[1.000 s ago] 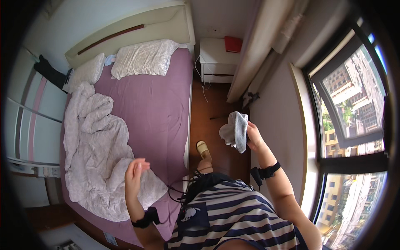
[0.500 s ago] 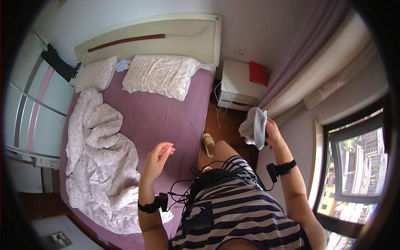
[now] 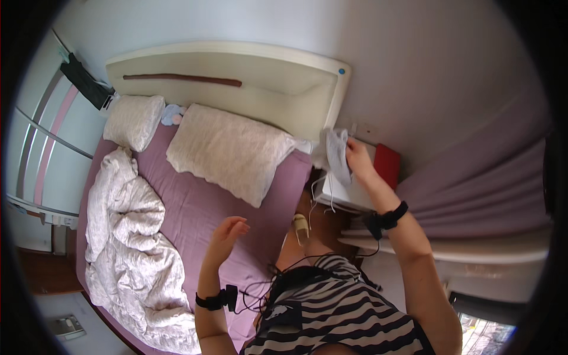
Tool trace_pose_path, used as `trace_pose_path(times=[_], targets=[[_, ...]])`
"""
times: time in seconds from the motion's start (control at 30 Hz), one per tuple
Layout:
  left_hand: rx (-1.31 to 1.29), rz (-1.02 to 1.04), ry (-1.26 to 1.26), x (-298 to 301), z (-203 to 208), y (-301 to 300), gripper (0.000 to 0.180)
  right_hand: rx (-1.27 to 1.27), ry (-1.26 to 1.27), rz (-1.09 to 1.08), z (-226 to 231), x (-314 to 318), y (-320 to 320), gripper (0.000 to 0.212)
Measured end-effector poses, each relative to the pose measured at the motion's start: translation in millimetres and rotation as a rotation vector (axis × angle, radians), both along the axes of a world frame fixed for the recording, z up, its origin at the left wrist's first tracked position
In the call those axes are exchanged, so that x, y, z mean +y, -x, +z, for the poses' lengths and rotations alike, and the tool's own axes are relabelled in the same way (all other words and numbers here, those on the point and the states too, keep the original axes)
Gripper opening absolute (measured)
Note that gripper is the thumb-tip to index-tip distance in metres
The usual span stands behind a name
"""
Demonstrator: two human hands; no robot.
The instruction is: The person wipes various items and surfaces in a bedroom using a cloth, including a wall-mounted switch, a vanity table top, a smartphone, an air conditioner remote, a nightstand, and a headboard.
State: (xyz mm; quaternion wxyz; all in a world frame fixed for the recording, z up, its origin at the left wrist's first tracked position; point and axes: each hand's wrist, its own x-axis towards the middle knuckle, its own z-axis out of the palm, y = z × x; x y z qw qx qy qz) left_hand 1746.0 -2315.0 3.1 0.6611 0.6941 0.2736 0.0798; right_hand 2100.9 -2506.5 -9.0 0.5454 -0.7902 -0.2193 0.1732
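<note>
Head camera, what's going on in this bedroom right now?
A person in a striped top stands beside a bed with a purple sheet. Their right hand holds a pale cloth up above a white nightstand. Their left hand is raised, open and empty, over the bed. A crumpled white duvet lies on the far side.

- Red flat rectangular thing [image 3: 387, 166], maybe a box or book, can't tell which, on white bedside cabinet [image 3: 349, 192], rt of bed, by purple curtain.
- Small grey flat device [image 3: 66, 326] w/ screen-like face, bottom left on floor, too small to tell.
- No signs or labels visible.
</note>
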Motion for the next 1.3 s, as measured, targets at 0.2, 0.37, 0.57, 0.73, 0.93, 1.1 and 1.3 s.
trace_pose_path(times=[0.2, 0.37, 0.57, 0.73, 0.93, 1.1, 1.3], targets=[[0.043, -0.065, -0.035, 19, 6, -109, 0.023, -0.575, -0.162, -0.149, 101, 98, -134, 0.021], [0.103, -0.131, -0.020, 38, -21, -142, 0.023, -0.898, 0.416, -0.176, 50, 139, -241, 0.024], [0.142, -0.094, 0.090, 71, -46, -155, 0.023, -1.142, 0.388, -0.173, -4, 189, -256, 0.028], [0.179, -0.163, -0.083, 109, -61, -206, 0.026, -1.168, 0.409, -0.084, 3, 280, -243, 0.016], [-0.310, -0.104, -0.756, 150, -55, -356, 0.030, -1.243, 0.324, 0.028, 5, 272, -243, 0.031], [-0.530, 0.068, -0.889, 142, -1, -498, 0.030, -1.027, 0.119, 0.136, 9, 234, -243, 0.046], [-0.316, 0.420, -1.305, 126, -18, -549, 0.033, -1.084, 0.004, 0.003, 16, 140, -253, 0.033]])
